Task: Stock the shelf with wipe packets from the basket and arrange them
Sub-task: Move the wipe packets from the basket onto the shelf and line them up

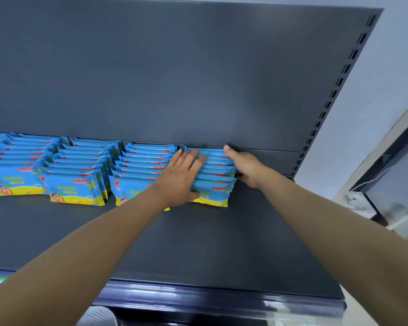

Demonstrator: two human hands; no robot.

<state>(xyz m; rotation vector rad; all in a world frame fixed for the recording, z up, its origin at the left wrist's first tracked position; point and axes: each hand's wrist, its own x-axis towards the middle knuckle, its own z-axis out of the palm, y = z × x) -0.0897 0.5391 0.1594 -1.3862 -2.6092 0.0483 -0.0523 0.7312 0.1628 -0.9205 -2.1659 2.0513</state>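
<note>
Several rows of blue and yellow wipe packets stand upright on the dark grey shelf, against its back panel. My left hand lies over the top of the rightmost row of packets, fingers straight and spread, thumb at the front packet's face. My right hand holds that row's right end, its thumb stretched to the back packet and its fingers bent beside the front ones. The basket is not in view.
The shelf's bare part runs to the right of the last row up to the slotted upright. A glossy dark front rail edges the shelf. A pale wall and a white-framed door or window stand at the right.
</note>
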